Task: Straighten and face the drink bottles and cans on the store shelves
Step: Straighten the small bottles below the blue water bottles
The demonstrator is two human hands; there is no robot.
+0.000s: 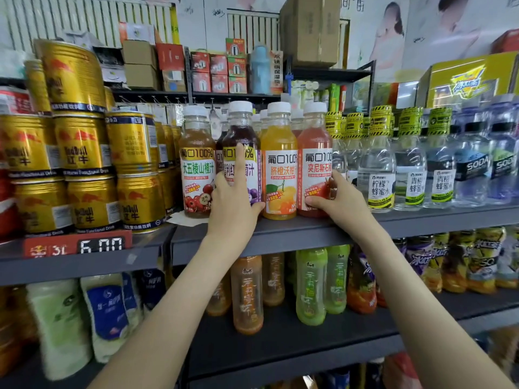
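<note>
**Both hands on juice bottles at the front edge of the shelf**

Four white-capped juice bottles stand upright in a row along the front edge of the grey shelf (280, 237), touching side by side with their labels facing out. From left to right they are a hawthorn juice bottle (196, 164), a grape juice bottle (241, 127), an orange juice bottle (279, 164) and a pomegranate juice bottle (314, 153).

The left hand (231, 200) holds the grape juice bottle low on its body. Its index finger (239, 161) lies straight up the label and its thumb wraps round the bottle's right side, beside the orange one. Its other fingers are hidden.

The right hand (341, 200) grips the lower half of the pomegranate juice bottle, with the thumb across the front of the label and the fingers curled round the right side. The two hands are apart, with the orange juice bottle between them.

To the left of the row, gold Red Bull cans (81, 147) are stacked in tiers above a red price tag (77, 245) on the shelf edge. To the right stand clear honey water bottles (377, 169) with yellow-and-black caps, then soda water bottles (474, 169). On the shelf below, green tea bottles (311, 284) stand among other drinks.
</note>
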